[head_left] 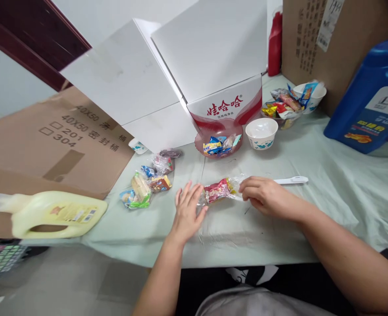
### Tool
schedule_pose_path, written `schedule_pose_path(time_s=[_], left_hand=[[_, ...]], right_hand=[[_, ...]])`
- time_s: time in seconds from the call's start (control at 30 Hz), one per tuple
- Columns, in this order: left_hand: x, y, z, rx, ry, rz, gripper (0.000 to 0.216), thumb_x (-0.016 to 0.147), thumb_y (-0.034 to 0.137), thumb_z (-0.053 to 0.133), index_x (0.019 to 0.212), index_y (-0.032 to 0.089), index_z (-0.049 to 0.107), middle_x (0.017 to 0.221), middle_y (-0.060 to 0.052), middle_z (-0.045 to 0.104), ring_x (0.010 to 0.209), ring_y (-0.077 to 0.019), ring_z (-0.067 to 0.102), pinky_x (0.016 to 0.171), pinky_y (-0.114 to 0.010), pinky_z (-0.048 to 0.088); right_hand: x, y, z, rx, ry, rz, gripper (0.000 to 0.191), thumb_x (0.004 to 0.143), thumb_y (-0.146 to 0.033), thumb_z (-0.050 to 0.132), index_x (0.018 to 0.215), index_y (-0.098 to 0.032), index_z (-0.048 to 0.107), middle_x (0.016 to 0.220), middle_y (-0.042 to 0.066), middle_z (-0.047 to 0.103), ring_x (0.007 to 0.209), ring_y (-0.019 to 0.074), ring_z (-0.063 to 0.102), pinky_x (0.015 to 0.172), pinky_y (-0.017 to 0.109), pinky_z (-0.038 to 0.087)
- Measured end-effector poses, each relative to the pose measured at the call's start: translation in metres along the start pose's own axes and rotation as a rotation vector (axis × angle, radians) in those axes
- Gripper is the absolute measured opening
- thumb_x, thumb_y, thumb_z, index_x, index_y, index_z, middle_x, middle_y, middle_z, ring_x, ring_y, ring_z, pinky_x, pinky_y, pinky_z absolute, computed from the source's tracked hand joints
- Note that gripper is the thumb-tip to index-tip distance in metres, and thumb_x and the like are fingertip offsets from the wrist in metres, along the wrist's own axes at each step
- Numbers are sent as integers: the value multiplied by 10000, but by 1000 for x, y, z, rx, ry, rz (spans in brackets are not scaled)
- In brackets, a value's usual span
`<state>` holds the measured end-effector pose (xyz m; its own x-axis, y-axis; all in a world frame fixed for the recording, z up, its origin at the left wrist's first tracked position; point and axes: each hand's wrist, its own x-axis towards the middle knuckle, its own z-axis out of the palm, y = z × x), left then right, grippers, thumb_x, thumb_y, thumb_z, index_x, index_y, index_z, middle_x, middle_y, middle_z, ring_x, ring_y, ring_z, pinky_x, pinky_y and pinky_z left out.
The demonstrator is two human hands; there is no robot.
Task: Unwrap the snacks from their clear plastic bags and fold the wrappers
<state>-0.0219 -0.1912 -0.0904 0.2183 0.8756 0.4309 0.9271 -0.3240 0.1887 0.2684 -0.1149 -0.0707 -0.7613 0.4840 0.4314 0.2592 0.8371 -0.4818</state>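
A clear plastic bag (237,181) with a red-wrapped snack (216,191) in it lies on the cloth-covered table in front of me. A bit of gold wrapping shows at the snack's right end. My right hand (269,196) has its fingers closed on the right end of the bag. At the bag's left end, my left hand (187,211) is open, fingers spread, its fingertips close to the plastic. Just beyond my right hand lies a white plastic stick-like tool (292,180), its left end hidden by the hand.
Packaged snacks (141,189) lie in a group on the left. Behind stand a pink bowl (207,151) of packets, a white paper bowl (261,139) and a heaped snack bowl (288,120). A yellow jug (62,213) and a blue jug (361,105) flank the table; boxes (210,52) stand behind.
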Motion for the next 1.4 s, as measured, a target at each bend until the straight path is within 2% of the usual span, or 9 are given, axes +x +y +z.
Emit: schedule_pose_path(time_s=[0.17,0.27,0.4,0.5,0.67,0.77,0.97,1.23,1.4], left_hand=[[-7,31,-3,171,-12,175,255,906,127,492,1003,265,684,816,-18,684,928,-206,632,1065,-475,301],[-19,39,-12,213,-128,219,210,917,143,497,887,242,679,759,-19,656,824,-196,619,900,-392,421],[-36,48,-26,271,-460,45,114,868,260,629,969,223,667,843,-41,679,760,-224,634,685,-348,480],[-38,56,-30,291,-559,-102,117,903,280,586,941,198,660,848,-49,680,752,-233,646,665,-358,510],[-20,62,-7,41,-302,142,261,943,128,449,1109,207,634,1050,-68,671,986,-201,612,863,-331,523],[-4,60,10,51,-197,193,338,904,136,527,1231,201,585,1221,-102,612,1153,-252,545,989,-414,476],[31,42,22,62,-375,78,804,730,358,766,1430,204,401,1474,-145,430,1352,-352,391,1103,-542,343],[39,10,9,-183,-301,-95,613,725,208,712,1306,253,522,1249,-69,615,1138,-248,586,1002,-407,457],[46,-17,-4,-463,-94,-411,460,678,279,713,1115,193,600,958,-26,679,869,-200,657,809,-327,521]], right_hand=[[-2,-6,0,-11,-234,38,275,721,19,457,754,-185,639,758,40,654,777,176,588,722,295,430],[-5,-10,-1,-47,-325,77,266,726,1,479,749,-192,660,742,39,673,777,184,603,710,291,418],[-5,-19,-1,-74,-476,175,138,809,-164,570,844,-192,700,807,64,715,783,207,643,683,292,417],[-3,-21,5,-124,-531,267,241,919,-309,510,863,-171,699,837,93,728,789,227,667,670,297,418],[0,-13,21,-326,-432,389,203,934,-204,479,1006,-134,656,912,119,722,808,244,684,660,306,442],[0,-10,27,-365,-272,381,398,896,-246,569,1265,-100,538,1001,134,698,846,263,674,694,339,491],[3,1,42,-350,-147,257,764,762,-280,728,1422,-66,409,1417,208,487,1301,323,457,1064,428,401],[4,10,44,-392,-289,431,927,717,-549,747,1425,-33,444,1491,237,398,1378,370,373,1096,482,353],[6,6,42,-420,-328,423,908,728,-590,727,1413,-51,472,1504,228,379,1384,359,367,1088,468,351]])
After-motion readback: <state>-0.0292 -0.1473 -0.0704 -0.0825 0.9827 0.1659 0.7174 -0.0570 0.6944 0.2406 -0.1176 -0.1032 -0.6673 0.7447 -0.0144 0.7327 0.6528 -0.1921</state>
